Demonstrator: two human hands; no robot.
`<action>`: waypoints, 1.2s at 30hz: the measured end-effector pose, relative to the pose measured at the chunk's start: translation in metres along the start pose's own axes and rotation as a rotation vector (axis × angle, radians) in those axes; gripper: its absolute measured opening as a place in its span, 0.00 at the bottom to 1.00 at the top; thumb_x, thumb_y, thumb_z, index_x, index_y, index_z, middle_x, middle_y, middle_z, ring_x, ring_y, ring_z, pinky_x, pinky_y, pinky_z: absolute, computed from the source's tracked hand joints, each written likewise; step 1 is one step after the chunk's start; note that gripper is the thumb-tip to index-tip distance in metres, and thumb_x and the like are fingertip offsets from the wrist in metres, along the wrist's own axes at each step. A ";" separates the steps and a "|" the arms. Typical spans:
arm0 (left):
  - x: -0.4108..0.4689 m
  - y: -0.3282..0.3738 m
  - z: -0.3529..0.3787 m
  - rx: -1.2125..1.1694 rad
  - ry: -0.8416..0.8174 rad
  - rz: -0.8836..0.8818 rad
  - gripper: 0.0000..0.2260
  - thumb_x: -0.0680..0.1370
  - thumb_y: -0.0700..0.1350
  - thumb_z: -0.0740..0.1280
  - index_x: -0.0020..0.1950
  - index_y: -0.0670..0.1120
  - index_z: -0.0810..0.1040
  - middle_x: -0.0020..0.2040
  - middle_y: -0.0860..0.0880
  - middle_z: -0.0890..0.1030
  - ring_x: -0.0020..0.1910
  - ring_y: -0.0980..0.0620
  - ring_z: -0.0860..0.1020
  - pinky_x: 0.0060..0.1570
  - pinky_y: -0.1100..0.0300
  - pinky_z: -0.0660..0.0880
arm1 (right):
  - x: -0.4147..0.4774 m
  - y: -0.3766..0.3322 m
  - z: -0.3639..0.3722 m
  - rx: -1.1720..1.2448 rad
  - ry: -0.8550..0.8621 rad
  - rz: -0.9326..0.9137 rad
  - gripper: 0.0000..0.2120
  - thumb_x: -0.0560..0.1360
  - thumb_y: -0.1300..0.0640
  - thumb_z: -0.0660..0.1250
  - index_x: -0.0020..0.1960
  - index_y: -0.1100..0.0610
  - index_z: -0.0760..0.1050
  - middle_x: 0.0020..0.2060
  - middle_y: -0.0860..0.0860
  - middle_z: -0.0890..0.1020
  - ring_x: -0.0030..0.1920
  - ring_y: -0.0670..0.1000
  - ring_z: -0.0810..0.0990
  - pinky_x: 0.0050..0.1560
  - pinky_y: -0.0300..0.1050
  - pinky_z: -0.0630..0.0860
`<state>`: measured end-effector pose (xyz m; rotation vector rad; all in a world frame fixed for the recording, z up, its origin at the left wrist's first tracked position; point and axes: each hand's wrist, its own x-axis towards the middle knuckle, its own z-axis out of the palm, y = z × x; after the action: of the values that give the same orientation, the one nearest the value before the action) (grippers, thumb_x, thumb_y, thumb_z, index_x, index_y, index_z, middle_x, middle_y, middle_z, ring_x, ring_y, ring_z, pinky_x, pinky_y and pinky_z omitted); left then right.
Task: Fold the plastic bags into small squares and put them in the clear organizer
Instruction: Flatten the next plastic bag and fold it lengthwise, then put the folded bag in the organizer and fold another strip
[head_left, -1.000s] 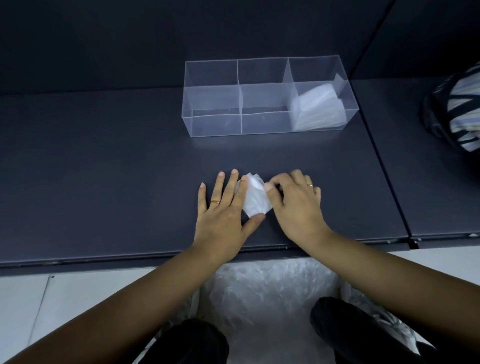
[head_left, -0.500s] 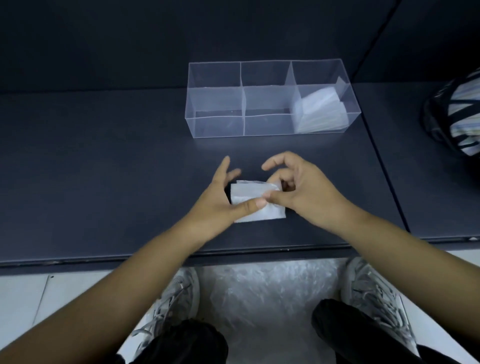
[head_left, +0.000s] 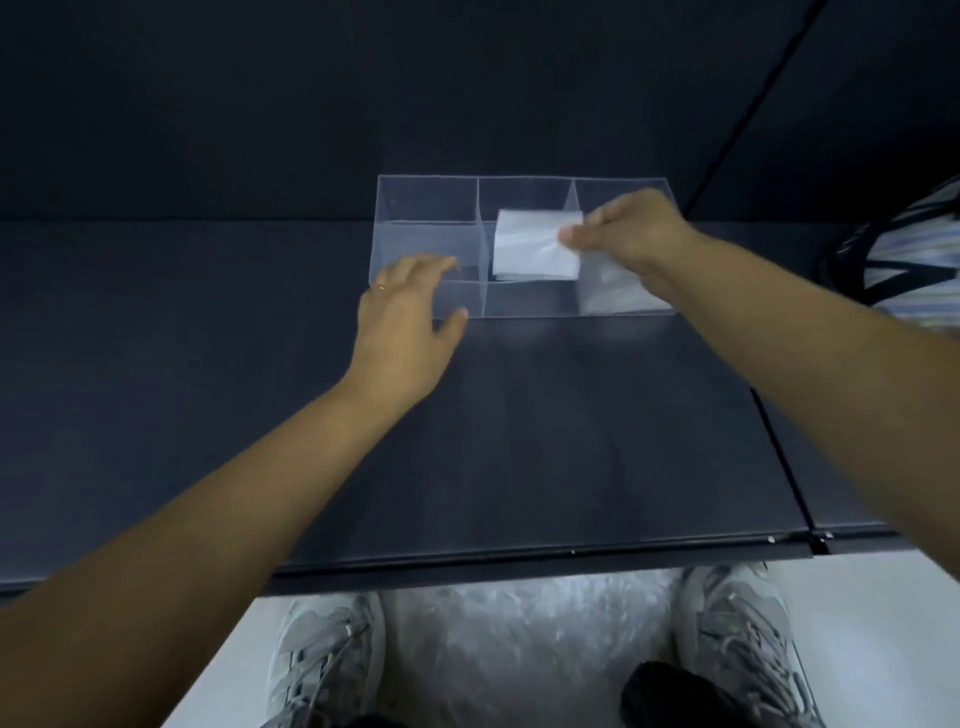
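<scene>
The right arm reaches far forward across the dark desk, wrist raised. The right hand hangs over the clear organizer, its fingers closed with the thumb in a pinch on the right edge of one folded plastic bag. That bag is a flat white square, held roughly level in the air above the middle compartment and clear of the bottom.

The left arm stretches out lower, angled from the near left. The left hand is palm down at the organizer's near left corner. Its fingers are loose and nearly straight, with the tips resting on the front rim of the left compartment. The thumb is spread apart and touches the outside of the front wall. One ring shows on this hand.

There is one organizer, with three compartments in a row, standing near the back of the desk. The right compartment holds more folded white plastic. How many pieces I cannot count, since the right wrist covers most of it and the view is blurred.

Below the desk edge are two grey shoes, and between them on the floor lies one heap of crumpled plastic. One striped bag sits at the far right.
</scene>
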<state>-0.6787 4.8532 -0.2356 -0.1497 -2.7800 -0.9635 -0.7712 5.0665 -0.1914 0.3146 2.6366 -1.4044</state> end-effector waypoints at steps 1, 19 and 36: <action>-0.001 -0.004 0.005 0.122 -0.072 0.036 0.24 0.79 0.48 0.65 0.74 0.46 0.65 0.72 0.48 0.67 0.73 0.49 0.61 0.72 0.56 0.52 | 0.010 0.000 0.005 -0.109 -0.012 0.006 0.16 0.70 0.53 0.76 0.52 0.60 0.78 0.50 0.52 0.79 0.51 0.50 0.77 0.49 0.41 0.72; -0.109 -0.006 0.036 0.388 -0.377 0.154 0.33 0.78 0.64 0.44 0.79 0.47 0.50 0.79 0.49 0.48 0.78 0.51 0.42 0.74 0.52 0.36 | -0.084 0.034 0.012 -0.218 0.150 -0.467 0.05 0.74 0.53 0.69 0.45 0.53 0.73 0.31 0.44 0.73 0.32 0.42 0.72 0.36 0.37 0.69; -0.133 -0.020 0.040 0.465 -0.386 0.193 0.32 0.79 0.64 0.42 0.79 0.49 0.51 0.79 0.50 0.50 0.78 0.52 0.45 0.75 0.50 0.41 | -0.214 0.217 0.066 -0.790 -0.772 -0.444 0.10 0.78 0.48 0.63 0.51 0.52 0.79 0.50 0.48 0.79 0.52 0.50 0.77 0.47 0.38 0.64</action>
<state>-0.5584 4.8585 -0.3074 -0.5702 -3.1671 -0.2453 -0.5092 5.1041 -0.3551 -0.7684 2.3576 -0.2974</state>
